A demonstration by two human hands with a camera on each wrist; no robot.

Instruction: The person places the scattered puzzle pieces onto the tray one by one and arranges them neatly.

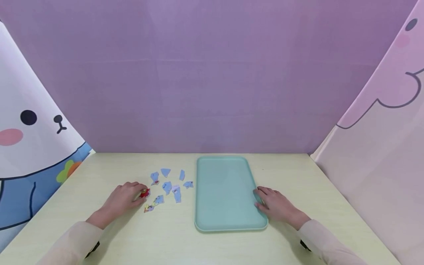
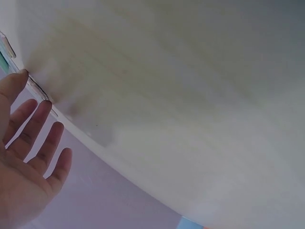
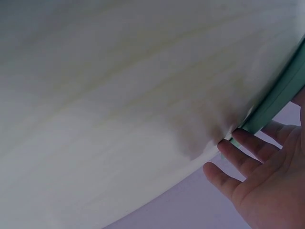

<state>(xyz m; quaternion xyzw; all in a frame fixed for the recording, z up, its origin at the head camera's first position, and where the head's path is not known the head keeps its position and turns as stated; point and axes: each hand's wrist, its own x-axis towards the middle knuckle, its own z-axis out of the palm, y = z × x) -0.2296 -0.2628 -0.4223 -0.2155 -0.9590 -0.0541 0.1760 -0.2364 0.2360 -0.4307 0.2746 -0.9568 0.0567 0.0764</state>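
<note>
On the left of the table, my left hand has its thumb and fingertips at the edges of a red puzzle piece, pinching it. The left wrist view shows the thin piece edge-on between thumb and fingers, low at the table. Several light-blue puzzle pieces lie loose just right of that hand, some with yellow or purple parts. My right hand rests on the right rim of a mint-green tray, its fingers relaxed. In the right wrist view, fingertips are at the tray's side wall.
The pale wooden table runs back to a purple cloth wall. Cartoon-printed cloth panels stand at the left and right sides. The tray lies flat near the table's middle, right of the pieces.
</note>
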